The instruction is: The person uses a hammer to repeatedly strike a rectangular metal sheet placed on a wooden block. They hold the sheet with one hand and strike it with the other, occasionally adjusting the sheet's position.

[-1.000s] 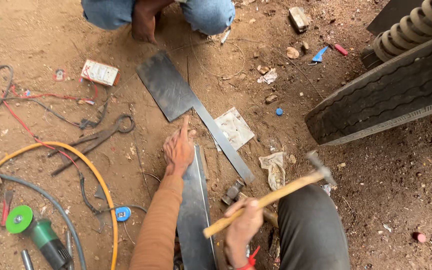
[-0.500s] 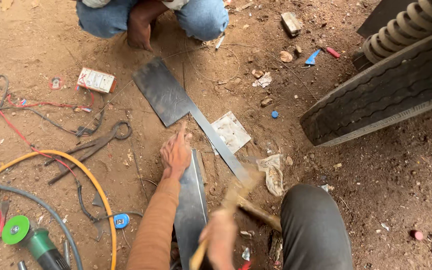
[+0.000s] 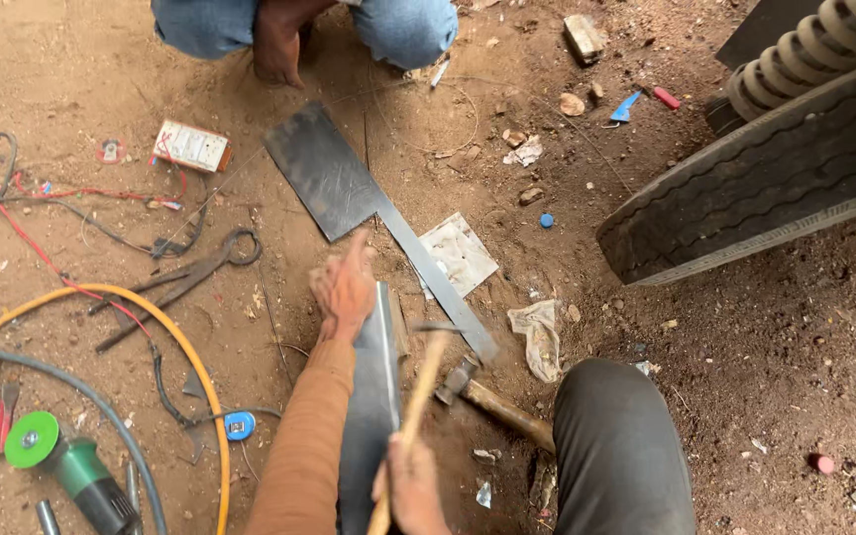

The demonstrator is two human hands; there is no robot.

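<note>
Metal strip (image 3: 376,396) lies on the dirt floor; left hand (image 3: 345,289) presses flat beside it, right hand (image 3: 410,485) fingers wrapped around the hammer (image 3: 418,396).

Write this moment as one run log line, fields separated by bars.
left hand pressing metal strip on ground | right hand gripping wooden-handled hammer, head over strip | second hammer lying beside

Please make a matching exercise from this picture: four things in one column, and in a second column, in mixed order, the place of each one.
Things:
1. hammer
2. angle grinder
3. large shears
4. tyre

Places:
A. on the dirt left of the left hand
B. upper right of the picture
C. held in the right hand
D. lower left corner, beside the yellow hose

Pairs: 1-C, 2-D, 3-A, 4-B
</note>
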